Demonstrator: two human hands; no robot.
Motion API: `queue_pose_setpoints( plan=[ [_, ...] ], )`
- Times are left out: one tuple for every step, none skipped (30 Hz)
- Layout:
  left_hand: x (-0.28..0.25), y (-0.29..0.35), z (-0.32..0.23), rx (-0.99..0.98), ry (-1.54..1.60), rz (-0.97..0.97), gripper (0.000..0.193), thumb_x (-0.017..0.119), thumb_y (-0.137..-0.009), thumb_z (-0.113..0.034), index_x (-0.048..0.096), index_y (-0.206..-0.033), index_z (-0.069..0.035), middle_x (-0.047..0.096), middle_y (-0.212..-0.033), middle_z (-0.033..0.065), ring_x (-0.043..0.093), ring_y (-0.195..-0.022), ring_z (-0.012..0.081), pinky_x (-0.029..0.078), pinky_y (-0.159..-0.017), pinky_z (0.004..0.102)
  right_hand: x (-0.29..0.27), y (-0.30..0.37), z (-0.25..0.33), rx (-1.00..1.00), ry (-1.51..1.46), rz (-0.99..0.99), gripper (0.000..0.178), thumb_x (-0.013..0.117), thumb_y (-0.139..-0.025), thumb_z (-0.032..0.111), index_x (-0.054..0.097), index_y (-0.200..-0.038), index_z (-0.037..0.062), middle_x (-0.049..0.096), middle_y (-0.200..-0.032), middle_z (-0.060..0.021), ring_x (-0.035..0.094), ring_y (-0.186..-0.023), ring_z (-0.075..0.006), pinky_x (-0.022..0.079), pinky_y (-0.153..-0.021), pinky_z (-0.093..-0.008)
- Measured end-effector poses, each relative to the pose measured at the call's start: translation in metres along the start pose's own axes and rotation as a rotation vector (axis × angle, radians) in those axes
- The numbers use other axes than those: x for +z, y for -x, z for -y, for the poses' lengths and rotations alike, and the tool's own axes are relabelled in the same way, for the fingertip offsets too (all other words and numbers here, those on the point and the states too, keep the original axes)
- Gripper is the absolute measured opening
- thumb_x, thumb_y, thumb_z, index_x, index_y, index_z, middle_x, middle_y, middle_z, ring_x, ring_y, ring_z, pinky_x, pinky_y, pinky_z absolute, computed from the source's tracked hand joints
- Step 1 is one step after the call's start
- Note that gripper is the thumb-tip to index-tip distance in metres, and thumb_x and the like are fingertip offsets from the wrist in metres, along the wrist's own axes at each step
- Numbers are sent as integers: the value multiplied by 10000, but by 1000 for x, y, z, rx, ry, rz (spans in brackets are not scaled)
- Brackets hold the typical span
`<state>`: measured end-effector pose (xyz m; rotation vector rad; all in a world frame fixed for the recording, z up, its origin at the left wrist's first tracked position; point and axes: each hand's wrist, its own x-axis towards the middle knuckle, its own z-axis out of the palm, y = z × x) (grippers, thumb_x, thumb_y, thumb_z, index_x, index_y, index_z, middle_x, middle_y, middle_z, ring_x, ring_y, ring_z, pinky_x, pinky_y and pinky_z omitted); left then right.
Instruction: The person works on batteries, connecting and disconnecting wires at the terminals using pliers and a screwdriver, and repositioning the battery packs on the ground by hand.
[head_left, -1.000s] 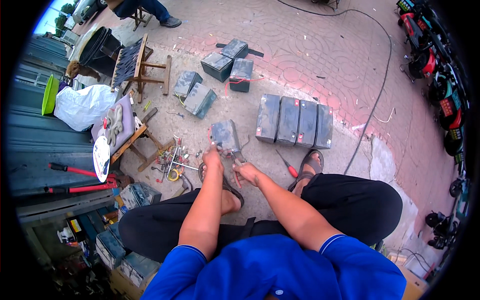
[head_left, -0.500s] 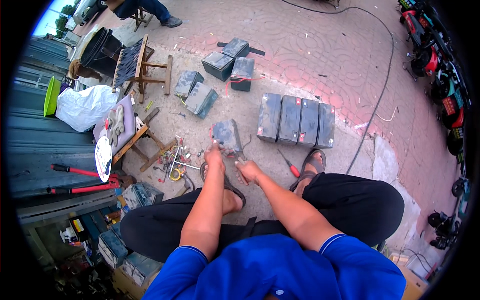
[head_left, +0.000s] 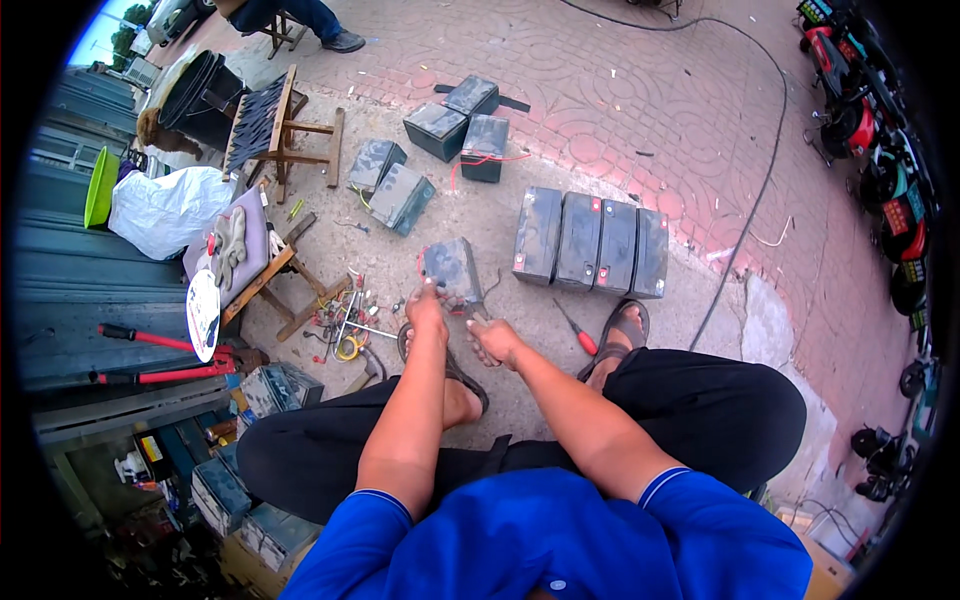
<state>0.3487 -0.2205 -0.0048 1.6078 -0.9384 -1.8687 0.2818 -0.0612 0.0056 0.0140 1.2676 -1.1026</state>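
Observation:
A dark grey block battery (head_left: 452, 268) stands on the ground between my feet, with a bit of red wire at its left side and a dark wire at its right. My left hand (head_left: 427, 308) is closed at the battery's near left edge, fingertips bunched together; whatever they pinch is too small to make out. Just to the right, my right hand (head_left: 491, 342) is curled round something short that points toward the battery's near edge. Its kind is hidden by the fingers. A screwdriver (head_left: 578, 328) with a red handle lies beside my right foot.
Four-in-a-row style black batteries (head_left: 580, 242) stand at the right; several more (head_left: 436, 130) sit farther off. Left are loose tools and wires (head_left: 348, 330), a wooden stool (head_left: 270, 280) with gloves (head_left: 232, 245), and red bolt cutters (head_left: 165, 375). A long cable (head_left: 765, 190) crosses the paving.
Both hands stay at the battery's near edge with only slight finger movement. The view has shifted very slightly; the battery remains in place.

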Motion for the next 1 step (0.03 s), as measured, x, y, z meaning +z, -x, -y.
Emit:
queue_pose_setpoints(
  plan=[
    [-1, -1, 1, 3, -15, 1, 259, 630, -1046, -267, 664, -1175, -44, 654, -898, 77, 726, -801, 261, 604, -639, 349, 0, 0, 0, 1, 0, 0, 408, 595, -1055, 410, 646, -900, 36, 578, -666, -29, 531, -491, -160, 386, -398, -325]
  ],
)
